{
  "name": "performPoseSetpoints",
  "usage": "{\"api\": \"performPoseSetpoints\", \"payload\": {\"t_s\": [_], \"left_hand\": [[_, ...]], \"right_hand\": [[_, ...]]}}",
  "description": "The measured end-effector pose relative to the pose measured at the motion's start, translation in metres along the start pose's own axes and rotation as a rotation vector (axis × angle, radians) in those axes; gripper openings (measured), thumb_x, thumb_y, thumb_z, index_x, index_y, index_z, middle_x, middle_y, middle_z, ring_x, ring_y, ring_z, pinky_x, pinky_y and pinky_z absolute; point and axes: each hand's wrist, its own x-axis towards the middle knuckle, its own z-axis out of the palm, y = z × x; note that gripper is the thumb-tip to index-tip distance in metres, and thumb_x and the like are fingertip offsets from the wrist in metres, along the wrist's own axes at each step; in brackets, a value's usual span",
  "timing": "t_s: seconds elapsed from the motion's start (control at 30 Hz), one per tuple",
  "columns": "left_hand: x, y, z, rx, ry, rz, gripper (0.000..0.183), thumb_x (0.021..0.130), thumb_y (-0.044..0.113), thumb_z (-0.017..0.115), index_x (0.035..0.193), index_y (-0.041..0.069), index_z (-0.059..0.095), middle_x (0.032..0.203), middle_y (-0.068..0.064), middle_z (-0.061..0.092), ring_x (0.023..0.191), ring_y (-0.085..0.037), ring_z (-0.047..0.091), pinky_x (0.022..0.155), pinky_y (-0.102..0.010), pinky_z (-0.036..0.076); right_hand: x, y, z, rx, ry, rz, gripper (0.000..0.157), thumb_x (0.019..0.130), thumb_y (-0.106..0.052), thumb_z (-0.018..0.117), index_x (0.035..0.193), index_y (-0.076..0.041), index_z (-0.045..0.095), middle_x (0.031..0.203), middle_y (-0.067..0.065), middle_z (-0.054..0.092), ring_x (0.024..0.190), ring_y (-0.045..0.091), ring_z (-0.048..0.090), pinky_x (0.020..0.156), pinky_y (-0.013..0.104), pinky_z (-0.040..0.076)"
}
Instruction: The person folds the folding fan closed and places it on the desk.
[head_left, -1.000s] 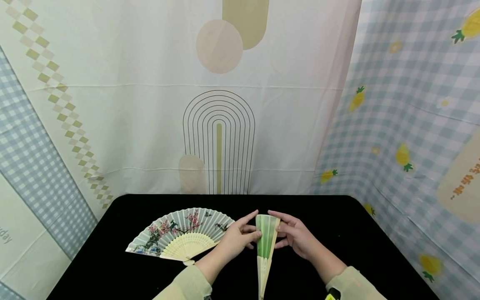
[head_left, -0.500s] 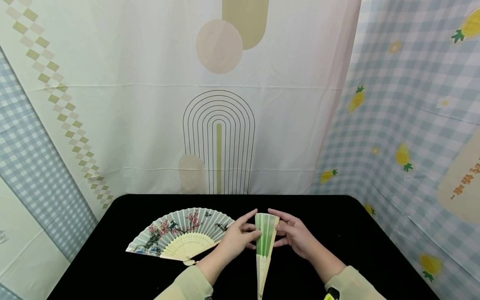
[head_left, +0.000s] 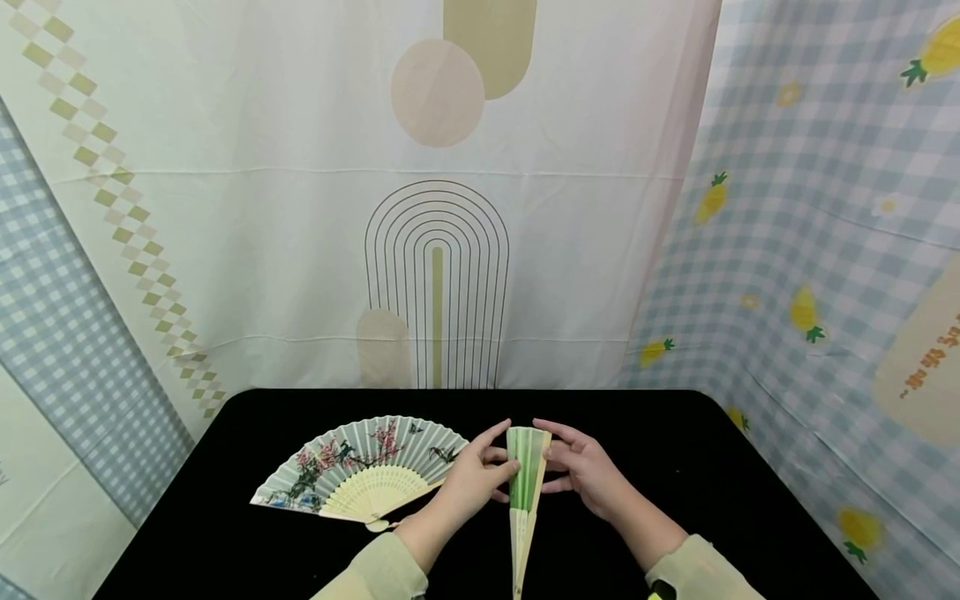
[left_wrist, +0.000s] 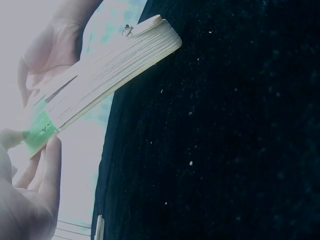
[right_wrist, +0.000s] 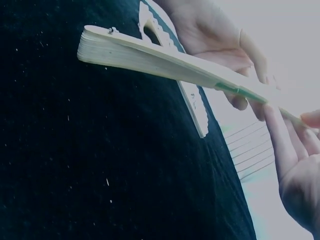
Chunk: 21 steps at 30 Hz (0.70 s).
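Note:
A green folding fan with pale wooden ribs is held up over the table, nearly folded, its pivot end pointing down toward the person. My left hand pinches its left edge between thumb and fingers. At the opposite edge, my right hand grips the outer rib, index finger stretched along the top. In the left wrist view the stacked ribs lie close together, with a small metal pin near the pivot end. The right wrist view shows the fan almost edge-on between both hands.
A spread fan with painted pink blossoms lies on the black table, left of and partly behind the left hand and forearm. A pale patterned curtain hangs behind the table, and a blue checked cloth hangs on the right.
Both hands and the green folding fan have shifted slightly left. The fan stays nearly folded, and the spread fan lies where it was.

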Motion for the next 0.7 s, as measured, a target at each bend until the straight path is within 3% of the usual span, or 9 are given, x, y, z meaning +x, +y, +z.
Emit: {"api": "performPoseSetpoints", "payload": {"t_s": [0.33,0.53,0.7], "left_hand": [[0.000,0.000,0.001,0.028,0.016,-0.008,0.064,0.095,0.008,0.066,0.152,0.018,0.040,0.109,-0.012,0.068,0.076,-0.022,0.068,0.057,-0.037,0.059],[0.000,-0.002,0.001,0.037,0.039,-0.004,0.064,0.095,0.010,0.066,0.152,0.018,0.040,0.110,-0.011,0.068,0.076,-0.022,0.068,0.058,-0.037,0.059],[0.000,-0.003,0.001,0.029,0.059,-0.006,0.064,0.095,0.013,0.067,0.153,0.021,0.039,0.113,-0.012,0.067,0.078,-0.021,0.067,0.059,-0.037,0.059]], "right_hand": [[-0.002,-0.001,0.011,-0.035,0.082,0.042,0.058,0.100,-0.015,0.058,0.153,-0.009,0.037,0.119,0.016,0.067,0.101,0.030,0.069,0.079,0.047,0.059],[-0.004,0.001,0.019,-0.064,0.141,0.076,0.065,0.098,-0.016,0.061,0.156,-0.016,0.032,0.124,0.019,0.065,0.098,0.030,0.070,0.075,0.045,0.060],[-0.006,0.003,0.024,-0.080,0.144,0.064,0.072,0.097,-0.014,0.063,0.158,-0.015,0.026,0.124,0.021,0.065,0.098,0.032,0.070,0.074,0.045,0.060]]}}
